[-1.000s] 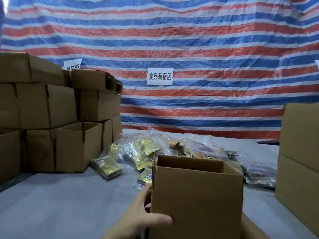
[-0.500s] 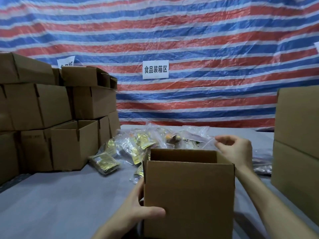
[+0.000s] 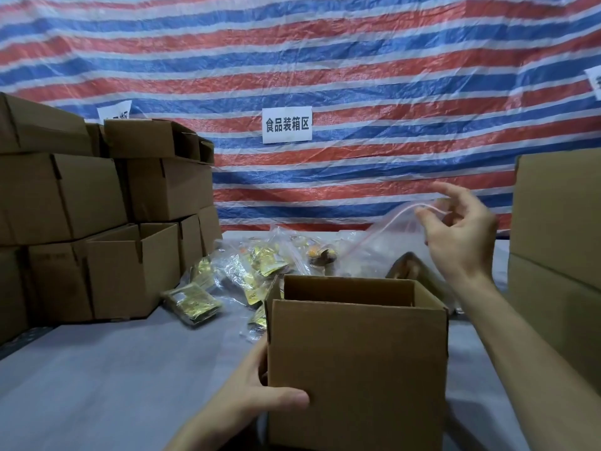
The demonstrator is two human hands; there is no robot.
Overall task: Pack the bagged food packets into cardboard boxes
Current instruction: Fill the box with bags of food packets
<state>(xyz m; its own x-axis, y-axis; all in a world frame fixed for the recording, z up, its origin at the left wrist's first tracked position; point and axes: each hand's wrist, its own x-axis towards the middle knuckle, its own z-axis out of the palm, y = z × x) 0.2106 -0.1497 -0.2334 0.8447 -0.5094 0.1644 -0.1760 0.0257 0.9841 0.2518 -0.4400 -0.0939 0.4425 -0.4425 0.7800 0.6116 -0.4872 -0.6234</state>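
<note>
An open cardboard box (image 3: pixel 356 366) stands upright on the grey table right in front of me. My left hand (image 3: pixel 260 397) grips its near left corner, thumb across the front face. My right hand (image 3: pixel 461 232) is raised behind the box and pinches the top seal of a clear zip bag (image 3: pixel 380 245) that hangs above the box's far edge with brown packets inside. A pile of bagged food packets (image 3: pixel 253 271), gold and yellow in clear plastic, lies on the table behind and left of the box.
Stacked cardboard boxes (image 3: pixel 97 222) fill the left side, some open. Two more stacked boxes (image 3: pixel 559 255) stand at the right edge. A striped tarp with a paper sign (image 3: pixel 287 124) hangs behind. Bare grey table (image 3: pixel 113 369) lies front left.
My right hand came into view, took hold of a clear bag from the pile and lifted it above the box's rear edge. My left hand kept its grip on the box.
</note>
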